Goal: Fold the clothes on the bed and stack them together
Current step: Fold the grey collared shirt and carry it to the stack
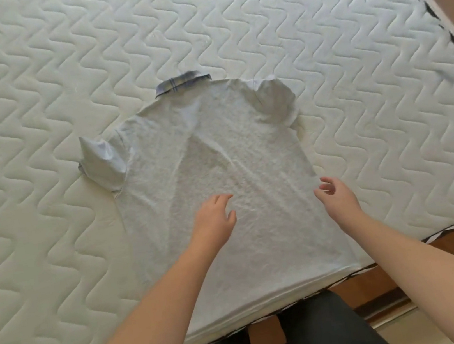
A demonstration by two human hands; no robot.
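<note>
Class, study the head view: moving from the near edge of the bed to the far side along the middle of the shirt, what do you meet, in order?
Shirt hem at the mattress edge → left hand open over the shirt's lower back → wrinkled grey shirt back → plaid collar → bare quilted mattress.

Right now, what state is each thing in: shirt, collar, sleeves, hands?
shirt: spread flat on the mattress, unfolded, creased, hem at the bed's near edge.
collar: plaid, lying flat, pointing away.
left sleeve: out, rumpled.
right sleeve: out, bunched.
left hand: open, over the shirt's middle.
right hand: open, at the shirt's right edge.
</note>
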